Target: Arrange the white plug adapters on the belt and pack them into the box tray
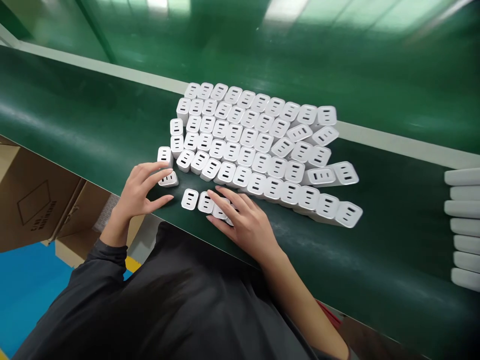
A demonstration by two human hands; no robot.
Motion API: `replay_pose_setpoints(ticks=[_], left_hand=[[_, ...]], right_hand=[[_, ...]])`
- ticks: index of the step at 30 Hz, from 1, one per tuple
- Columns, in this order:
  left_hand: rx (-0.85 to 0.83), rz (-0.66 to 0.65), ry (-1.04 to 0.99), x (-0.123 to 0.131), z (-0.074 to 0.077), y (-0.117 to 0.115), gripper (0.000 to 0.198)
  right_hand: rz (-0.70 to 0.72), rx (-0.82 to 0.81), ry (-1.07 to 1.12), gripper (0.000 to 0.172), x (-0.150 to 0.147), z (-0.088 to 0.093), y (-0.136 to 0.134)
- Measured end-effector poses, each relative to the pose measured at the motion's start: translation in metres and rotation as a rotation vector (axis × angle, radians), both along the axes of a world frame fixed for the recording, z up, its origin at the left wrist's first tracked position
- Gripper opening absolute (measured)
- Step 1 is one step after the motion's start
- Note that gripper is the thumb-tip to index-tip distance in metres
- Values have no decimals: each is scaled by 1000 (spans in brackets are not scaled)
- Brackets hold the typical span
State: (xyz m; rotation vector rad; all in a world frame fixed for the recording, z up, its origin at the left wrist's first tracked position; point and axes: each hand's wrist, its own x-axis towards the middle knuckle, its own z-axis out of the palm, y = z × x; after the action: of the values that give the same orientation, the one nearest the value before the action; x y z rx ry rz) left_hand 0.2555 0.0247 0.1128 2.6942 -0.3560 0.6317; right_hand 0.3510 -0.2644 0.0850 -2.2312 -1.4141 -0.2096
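Several white USB chargers [248, 155] stand upright in tight rows on the green work surface, port faces up. My left hand [140, 189] is at the left end, thumb and fingers apart, its fingertips over a white charger [169, 179] that sits beside the rows. A separate short row of chargers [190, 199] stands closer to my body. Over the right part of that short row lies my right hand [245, 220], fingers stretched out and touching the chargers, partly hiding them. Neither hand has anything lifted.
More white pieces [465, 227] lie in a stack at the far right. A pale rail [112, 69] runs along the back of the surface. Cardboard boxes [33, 200] stand below the front edge at the left, above a blue floor [30, 290].
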Motion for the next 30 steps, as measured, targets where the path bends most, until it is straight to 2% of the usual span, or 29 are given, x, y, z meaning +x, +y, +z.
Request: replay_pose_setpoints(ticks=[3, 6, 9, 12, 18, 22, 26, 30], left_hand=[[-64, -50, 66, 1, -1, 1, 52], [-243, -93, 126, 3, -1, -1, 49], [-431, -195, 214, 5, 1, 0, 50], [-527, -261, 229, 5, 1, -1, 45], [-349, -234, 257, 5, -6, -19, 71], [-340, -292, 280, 8, -11, -26, 79], [-345, -313, 310, 13, -13, -26, 92], [-327, -326, 314, 20, -11, -30, 90]], right_hand=[[-6, 20, -10, 48, 0, 1, 1], [-15, 31, -7, 49, 0, 1, 1], [-22, 19, 6, 51, -1, 0, 0], [-23, 27, 8, 51, -1, 0, -1], [-18, 22, 71, 52, -1, 1, -1], [-6, 29, 79, 53, -1, 3, -3], [-5, 55, 183, 66, -2, 6, -9], [-33, 77, 305, 71, -5, 5, -16]])
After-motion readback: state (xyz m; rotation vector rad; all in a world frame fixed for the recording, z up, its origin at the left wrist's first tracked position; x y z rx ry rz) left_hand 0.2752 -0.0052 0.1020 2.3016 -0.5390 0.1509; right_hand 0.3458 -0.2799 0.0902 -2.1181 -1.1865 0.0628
